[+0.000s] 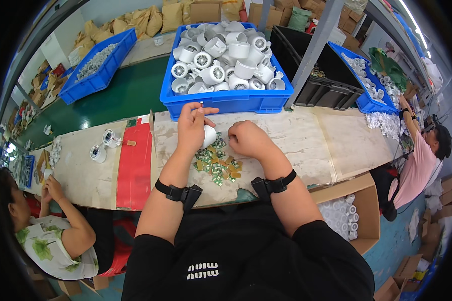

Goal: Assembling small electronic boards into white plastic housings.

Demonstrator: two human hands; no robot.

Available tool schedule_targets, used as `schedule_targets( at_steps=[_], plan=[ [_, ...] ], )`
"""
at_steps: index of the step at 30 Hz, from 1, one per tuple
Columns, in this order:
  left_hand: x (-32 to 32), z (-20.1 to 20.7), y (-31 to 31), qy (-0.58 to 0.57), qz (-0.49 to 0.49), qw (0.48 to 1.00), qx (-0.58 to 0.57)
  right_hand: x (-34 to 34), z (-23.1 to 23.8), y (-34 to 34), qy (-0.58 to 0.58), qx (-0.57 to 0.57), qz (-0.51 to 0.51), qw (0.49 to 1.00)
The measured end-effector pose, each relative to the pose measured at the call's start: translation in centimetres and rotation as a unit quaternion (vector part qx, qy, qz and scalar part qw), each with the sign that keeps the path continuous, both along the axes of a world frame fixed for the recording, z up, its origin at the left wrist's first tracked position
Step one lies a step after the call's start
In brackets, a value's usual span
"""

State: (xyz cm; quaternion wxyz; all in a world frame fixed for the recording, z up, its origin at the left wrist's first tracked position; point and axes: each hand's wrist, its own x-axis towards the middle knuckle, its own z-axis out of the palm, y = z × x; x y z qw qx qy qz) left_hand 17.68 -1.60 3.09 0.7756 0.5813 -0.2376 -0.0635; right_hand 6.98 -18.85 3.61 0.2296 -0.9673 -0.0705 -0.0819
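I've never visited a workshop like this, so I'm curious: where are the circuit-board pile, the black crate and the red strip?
Circuit-board pile [217,164], head view: middle of the heap.
Black crate [329,95], head view: front wall.
Red strip [134,165], head view: middle.

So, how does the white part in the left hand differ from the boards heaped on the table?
The white part is smooth and rounded; the boards look flat. The white part is one larger piece in the left hand; the boards are many small ones, heaped on the table. The white part is plain white; the boards show mostly green, with tan pieces among them. Both are near the left hand.
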Motion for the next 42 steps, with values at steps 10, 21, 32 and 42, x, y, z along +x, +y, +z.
schedule_targets(
  at_steps=[10, 21, 32, 42],
  plan=[
    [-1.4, 0.1, 0.0, -0.019, -0.007, 0.999, 0.043, 0.2, 1.1, 0.0, -0.184, 0.201, -0.094, 0.957],
    [-2.6, 0.7, -0.1, -0.213, 0.028, 0.961, 0.172, -0.2, 1.1, -0.7, -0.085, 0.457, -0.052, 0.884],
    [-2.5, 1.5, 0.9, -0.302, 0.011, 0.926, 0.225, -0.7, 1.5, -1.3, -0.069, 0.386, -0.037, 0.919],
    [-2.6, 1.0, 0.3, -0.264, 0.006, 0.951, 0.161, -0.5, 1.0, -1.8, -0.029, 0.455, -0.012, 0.890]
  ],
)
